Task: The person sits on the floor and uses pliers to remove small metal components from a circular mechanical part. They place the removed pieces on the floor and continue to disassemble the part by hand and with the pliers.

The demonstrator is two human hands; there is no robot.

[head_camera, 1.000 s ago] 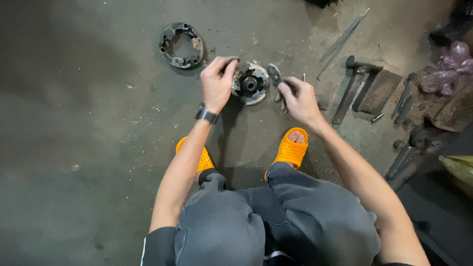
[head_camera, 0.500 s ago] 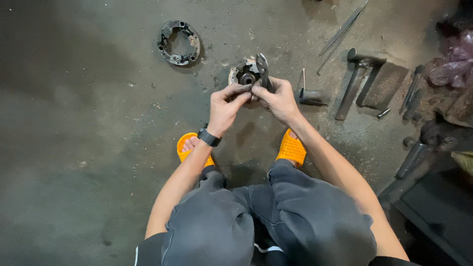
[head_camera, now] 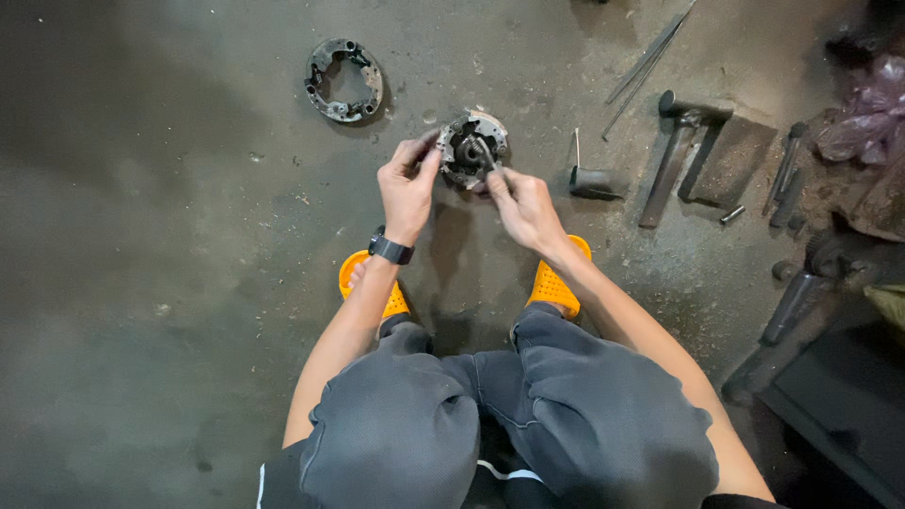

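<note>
Head view: left hand (head_camera: pixel 407 193) and right hand (head_camera: pixel 524 205) grip round metal hub (head_camera: pixel 471 146)

The right hand (head_camera: pixel 524 205) covers the near edge of the round grey metal hub assembly (head_camera: pixel 473 147); the thin dark tool (head_camera: pixel 485 155) it grips is too small to identify. The purple plastic bag (head_camera: pixel 865 124) and the dark metal block (head_camera: pixel 830 396) are cut off by the right edge.

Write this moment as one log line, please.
left hand: grips round metal part | right hand: holds thin tool in part's centre | metal ring: on floor, apart | hammer: right
</note>
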